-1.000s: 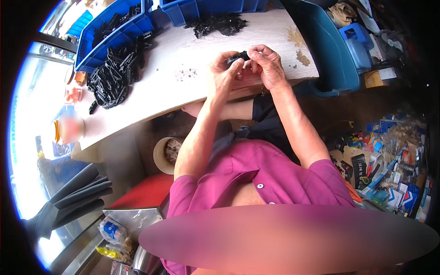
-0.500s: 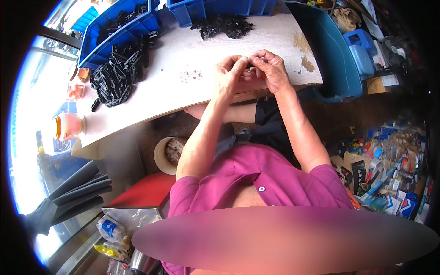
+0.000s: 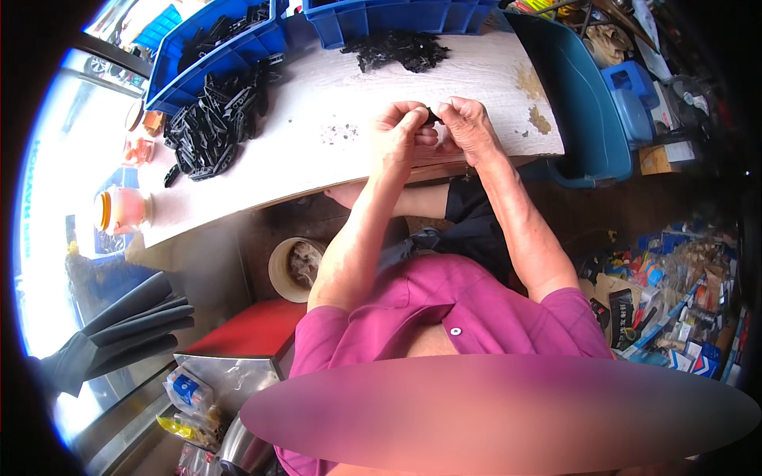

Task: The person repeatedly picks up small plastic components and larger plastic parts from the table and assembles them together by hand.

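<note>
Above the table's near edge, my left hand [image 3: 399, 129] and my right hand [image 3: 467, 125] come together around a small black part [image 3: 432, 117]. Both are closed, with thumbs and fingertips pinching it from either side; the fingers cover most of its shape. Farther back on the pale table [image 3: 309, 170] lies a heap of small black pieces [image 3: 394, 51]. To the left, a pile of longer black plastic parts [image 3: 210, 127] spreads out below a blue bin [image 3: 218, 63] that holds more dark parts.
Another blue bin [image 3: 397, 20] stands at the back. A teal tub [image 3: 591, 119] adjoins the table's right end. A jar with an orange lid [image 3: 121, 211] sits at the left corner. Below are a pail [image 3: 292, 270] and a red-topped cabinet [image 3: 238, 329]; mixed clutter [image 3: 675, 293] lies right.
My hands have drawn slightly apart, and the black part between the fingertips shows more plainly. The whole view has shifted a little.
</note>
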`<state>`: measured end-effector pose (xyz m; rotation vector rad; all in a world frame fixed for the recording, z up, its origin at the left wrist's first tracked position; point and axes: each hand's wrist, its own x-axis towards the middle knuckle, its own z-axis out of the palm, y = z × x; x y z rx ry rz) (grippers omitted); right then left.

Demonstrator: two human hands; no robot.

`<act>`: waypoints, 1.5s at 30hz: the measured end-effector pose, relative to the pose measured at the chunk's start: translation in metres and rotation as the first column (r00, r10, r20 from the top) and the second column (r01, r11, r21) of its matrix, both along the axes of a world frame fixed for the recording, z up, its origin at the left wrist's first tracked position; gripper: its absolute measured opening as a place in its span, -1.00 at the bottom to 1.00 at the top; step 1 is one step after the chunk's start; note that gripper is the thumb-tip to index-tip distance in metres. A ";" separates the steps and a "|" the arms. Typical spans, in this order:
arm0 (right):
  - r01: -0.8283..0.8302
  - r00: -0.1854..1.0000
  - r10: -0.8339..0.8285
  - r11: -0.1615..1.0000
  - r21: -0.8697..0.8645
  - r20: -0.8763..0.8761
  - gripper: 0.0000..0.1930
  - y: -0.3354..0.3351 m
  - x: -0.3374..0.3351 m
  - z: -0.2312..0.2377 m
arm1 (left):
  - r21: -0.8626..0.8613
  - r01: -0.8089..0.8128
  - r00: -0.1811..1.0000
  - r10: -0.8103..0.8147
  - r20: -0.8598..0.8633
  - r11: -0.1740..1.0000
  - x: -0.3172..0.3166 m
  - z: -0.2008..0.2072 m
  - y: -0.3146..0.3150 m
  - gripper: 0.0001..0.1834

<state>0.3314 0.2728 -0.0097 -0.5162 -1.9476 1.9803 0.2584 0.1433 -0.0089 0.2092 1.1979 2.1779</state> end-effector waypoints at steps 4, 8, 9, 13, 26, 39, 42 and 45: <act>0.051 0.998 -0.052 0.998 -0.036 -0.037 -0.63 0.000 -0.001 -0.010 | -0.049 0.040 0.999 -0.042 -0.034 0.998 0.001 0.001 0.003 -0.85; 0.114 0.992 -0.120 0.986 -0.120 -0.047 -0.68 0.001 0.001 -0.002 | -0.244 -0.123 0.933 0.028 -0.358 0.962 -0.020 -0.011 0.008 -0.71; 0.104 0.993 -0.114 0.972 -0.212 -0.035 -0.69 -0.010 -0.004 0.004 | -0.304 -0.396 0.779 0.142 -0.610 0.867 -0.057 -0.043 0.003 -0.61; 0.205 0.953 -0.282 0.868 -0.453 -0.109 -0.75 0.004 0.006 0.004 | -0.339 -0.835 0.314 -0.132 -0.940 0.433 -0.111 -0.019 0.005 -0.56; 0.732 0.641 -0.761 0.564 -0.381 0.105 -0.59 0.097 0.041 0.024 | -0.363 -0.736 0.339 -0.152 -0.928 0.572 -0.108 -0.032 0.005 -0.91; 0.053 0.998 -0.058 0.940 -0.337 -0.005 -0.73 0.021 -0.004 0.005 | -0.127 -0.616 0.079 -0.099 -0.992 0.777 -0.034 -0.016 -0.004 -0.86; -0.009 1.000 0.006 0.965 -0.261 -0.011 -0.75 0.006 -0.015 0.007 | -0.098 -0.639 0.018 -0.112 -0.994 0.763 -0.035 -0.017 -0.006 -0.87; 0.029 0.999 -0.026 0.981 -0.189 0.019 -0.73 0.005 -0.019 0.004 | -0.085 -0.544 -0.011 -0.108 -0.994 0.835 -0.034 -0.016 -0.006 -0.85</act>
